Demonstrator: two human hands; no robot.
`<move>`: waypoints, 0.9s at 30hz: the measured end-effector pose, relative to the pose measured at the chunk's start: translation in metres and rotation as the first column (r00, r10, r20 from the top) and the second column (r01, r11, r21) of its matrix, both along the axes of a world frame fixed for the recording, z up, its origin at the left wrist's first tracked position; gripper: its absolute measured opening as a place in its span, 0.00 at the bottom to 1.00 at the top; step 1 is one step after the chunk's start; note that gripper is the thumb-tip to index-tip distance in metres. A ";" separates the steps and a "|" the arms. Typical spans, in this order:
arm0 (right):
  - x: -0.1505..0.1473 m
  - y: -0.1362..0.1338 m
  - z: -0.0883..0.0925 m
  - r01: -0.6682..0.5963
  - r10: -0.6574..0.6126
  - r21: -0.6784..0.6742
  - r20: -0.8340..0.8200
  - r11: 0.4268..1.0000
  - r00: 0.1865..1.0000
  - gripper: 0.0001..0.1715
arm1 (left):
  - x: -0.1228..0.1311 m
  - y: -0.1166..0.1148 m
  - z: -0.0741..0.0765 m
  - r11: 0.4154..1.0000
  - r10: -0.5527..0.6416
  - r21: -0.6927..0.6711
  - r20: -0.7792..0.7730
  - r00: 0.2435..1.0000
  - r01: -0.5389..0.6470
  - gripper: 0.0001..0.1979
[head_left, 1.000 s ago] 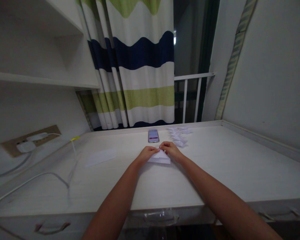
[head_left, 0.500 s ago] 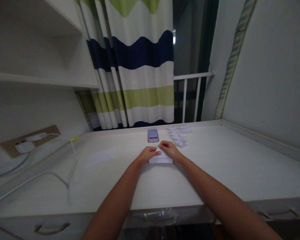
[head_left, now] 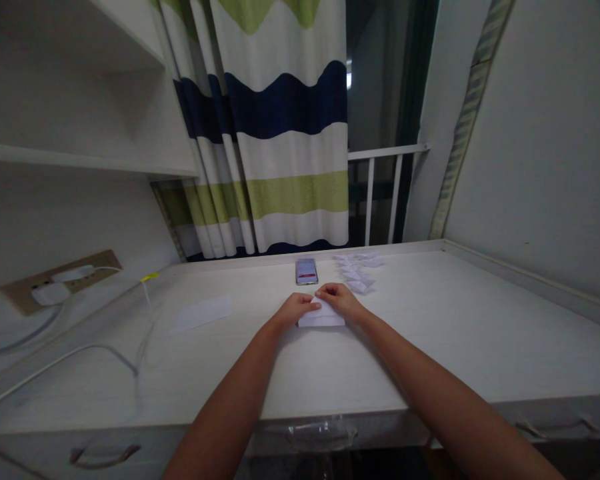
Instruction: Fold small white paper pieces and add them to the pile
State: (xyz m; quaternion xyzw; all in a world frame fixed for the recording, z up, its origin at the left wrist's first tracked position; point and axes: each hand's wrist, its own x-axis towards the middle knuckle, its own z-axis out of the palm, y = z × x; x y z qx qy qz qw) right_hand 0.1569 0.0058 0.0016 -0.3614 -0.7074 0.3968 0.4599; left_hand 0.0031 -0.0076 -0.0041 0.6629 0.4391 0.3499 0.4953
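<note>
Between my hands on the desk lies a folded sheet of white paper [head_left: 322,320], with a straight lower edge and a sloping fold toward the top. My left hand [head_left: 295,309] grips its left side, the thumb lying on the fold. At the upper right, my right hand [head_left: 341,299] pinches the paper near its peak with bent fingers. Both hands partly cover the sheet. Just beyond them rests a phone [head_left: 307,272] with its screen lit. Several folded white paper pieces [head_left: 359,272] are grouped to the right of the phone.
A flat white paper sheet [head_left: 203,315] lies on the white desk [head_left: 480,333] to the left. A white cable [head_left: 95,348] runs along the left side from near a wall socket plate [head_left: 23,293]. A striped curtain [head_left: 295,153] hangs behind the desk.
My right hand's fingertips have shifted very slightly at the top of the folded paper. Everything else stays in place.
</note>
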 end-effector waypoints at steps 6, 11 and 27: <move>0.001 0.002 -0.002 0.029 -0.033 0.065 0.064 0.997 0.997 0.15 | 0.001 0.001 -0.001 1.000 -0.001 0.001 -0.023 1.000 0.001 0.18; 0.001 0.003 -0.003 0.022 -0.027 0.077 0.068 0.997 0.997 0.15 | 0.000 0.001 -0.001 1.000 -0.026 0.001 -0.055 0.998 0.026 0.19; 0.000 0.002 -0.002 0.035 -0.036 0.010 0.031 0.999 0.999 0.15 | 0.001 0.000 0.002 0.998 0.035 0.053 -0.092 0.995 -0.031 0.21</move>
